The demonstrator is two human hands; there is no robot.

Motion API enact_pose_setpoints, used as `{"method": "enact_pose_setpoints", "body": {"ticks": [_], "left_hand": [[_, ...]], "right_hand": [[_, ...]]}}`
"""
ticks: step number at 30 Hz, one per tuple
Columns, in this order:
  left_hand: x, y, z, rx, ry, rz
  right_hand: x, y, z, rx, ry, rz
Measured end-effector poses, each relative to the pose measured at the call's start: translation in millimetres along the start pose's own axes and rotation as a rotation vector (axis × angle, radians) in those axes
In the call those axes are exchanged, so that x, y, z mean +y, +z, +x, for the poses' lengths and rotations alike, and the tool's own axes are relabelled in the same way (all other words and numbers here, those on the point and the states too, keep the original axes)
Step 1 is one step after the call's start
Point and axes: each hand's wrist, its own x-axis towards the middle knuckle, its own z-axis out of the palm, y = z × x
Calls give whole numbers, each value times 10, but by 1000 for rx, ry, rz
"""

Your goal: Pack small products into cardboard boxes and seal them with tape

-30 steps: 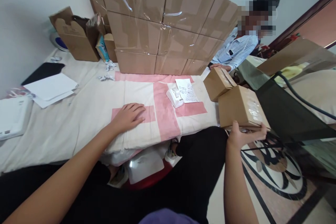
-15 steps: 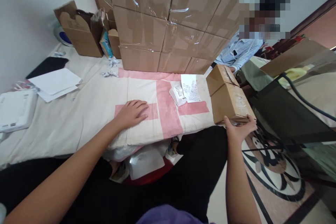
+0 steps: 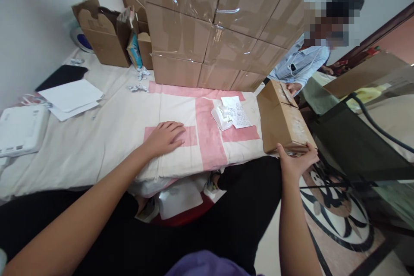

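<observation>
My left hand (image 3: pixel 167 138) lies flat on the cream and pink cloth of the table (image 3: pixel 129 112), fingers spread, holding nothing. At the table's right end, my right hand (image 3: pixel 298 163) grips the near end of a cardboard box (image 3: pixel 274 125), thumb on its left side and fingers round the far corner. Another cardboard box (image 3: pixel 280 89) seems to sit directly behind it, with a co-worker's hand (image 3: pixel 293 88) on it. Between my hands, a white tape dispenser (image 3: pixel 221 117) stands beside a paper (image 3: pixel 239 114) with small drawn shapes, overlapping its edge.
A tall wall of taped cardboard boxes (image 3: pixel 207 39) rises at the back. Open cartons (image 3: pixel 105 39), white sheets (image 3: pixel 71 98) and a white device (image 3: pixel 24 129) occupy the left side. A co-worker (image 3: pixel 304 62) is behind the boxes; a dark green folding chair (image 3: pixel 365 138) stands right.
The paper by the tape dispenser has turned slightly and slid a little nearer to me. The co-worker's hand shows more clearly on the far box. My hands keep their places while the view shifts slightly.
</observation>
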Motion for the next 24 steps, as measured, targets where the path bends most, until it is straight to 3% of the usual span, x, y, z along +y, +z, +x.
{"method": "enact_pose_setpoints", "body": {"ticks": [13,19,24], "left_hand": [[13,-27,-6,-7,-8,-9],[15,-24,-2,-14,-11,-6],[-1,0,-4,-2,-10,-12]], "right_hand": [[177,175,156,-147,-62,-129],[255,282,224,-310,25,-112],[35,304,236,-446,158,-210]]}}
